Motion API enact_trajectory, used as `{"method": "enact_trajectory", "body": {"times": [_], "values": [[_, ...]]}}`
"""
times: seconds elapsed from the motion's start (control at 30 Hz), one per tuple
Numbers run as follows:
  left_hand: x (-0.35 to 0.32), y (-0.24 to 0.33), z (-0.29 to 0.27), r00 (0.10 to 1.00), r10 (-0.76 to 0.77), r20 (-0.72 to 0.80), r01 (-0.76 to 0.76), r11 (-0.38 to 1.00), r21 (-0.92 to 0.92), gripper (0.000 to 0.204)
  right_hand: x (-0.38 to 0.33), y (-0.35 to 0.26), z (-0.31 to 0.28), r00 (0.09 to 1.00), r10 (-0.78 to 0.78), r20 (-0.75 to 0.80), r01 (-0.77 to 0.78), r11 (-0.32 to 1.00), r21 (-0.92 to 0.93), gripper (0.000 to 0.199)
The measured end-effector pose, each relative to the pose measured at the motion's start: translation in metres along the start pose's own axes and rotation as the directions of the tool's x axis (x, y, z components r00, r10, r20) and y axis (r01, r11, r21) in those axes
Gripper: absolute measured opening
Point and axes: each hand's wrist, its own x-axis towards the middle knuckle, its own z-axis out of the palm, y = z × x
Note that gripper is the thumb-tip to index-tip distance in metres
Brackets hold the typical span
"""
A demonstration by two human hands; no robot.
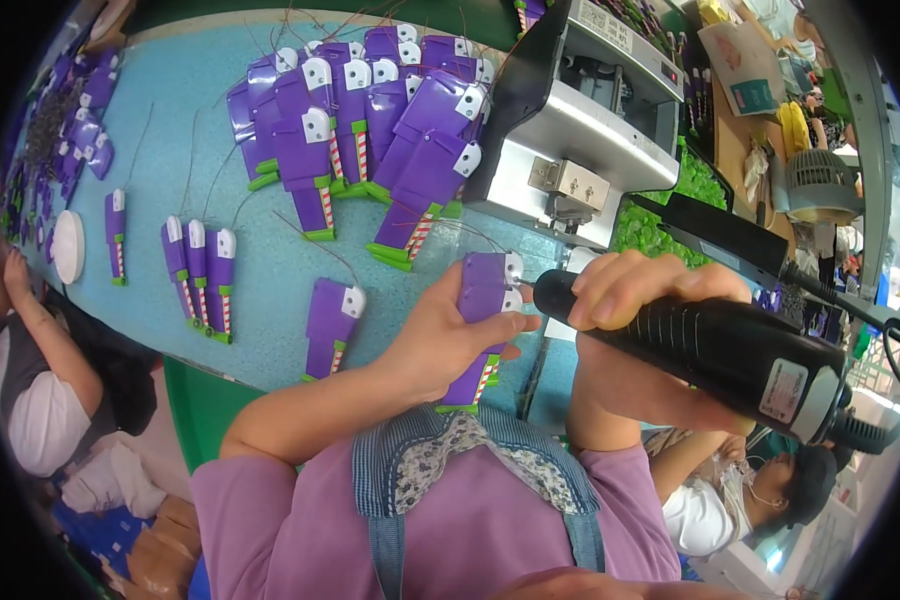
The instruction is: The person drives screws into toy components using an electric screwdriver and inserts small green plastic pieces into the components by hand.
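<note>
My left hand (448,335) grips a purple plastic toy leg (482,275) with a white rounded corner, a red-and-white striped strip and a green foot. Its thumb lies across the front of the piece. My right hand (630,330) is wrapped round a black corded electric screwdriver (710,345). The screwdriver points left, and its thin bit reaches the white corner of the leg; whether it sits in a screw is too small to tell. Just left of my left hand, a similar purple leg (332,318) lies on the blue table (290,265).
Beyond my hands lies a pile of purple legs (370,120) with thin wires. Narrower purple pieces (198,265) are at left, near a white round lid (68,246). A metal screw-feeding machine (580,120) stands at back right, beside green parts (695,200). Other people sit on both sides.
</note>
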Motion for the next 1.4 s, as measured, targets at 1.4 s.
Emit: {"method": "enact_trajectory", "body": {"times": [1.4], "values": [[0.015,-0.004,-0.003,1.000,-0.009,0.019,0.010,0.997,-0.083,0.044,0.019,0.003,-0.015,0.997,0.022,0.077,-0.024,0.999,0.030,0.091]]}}
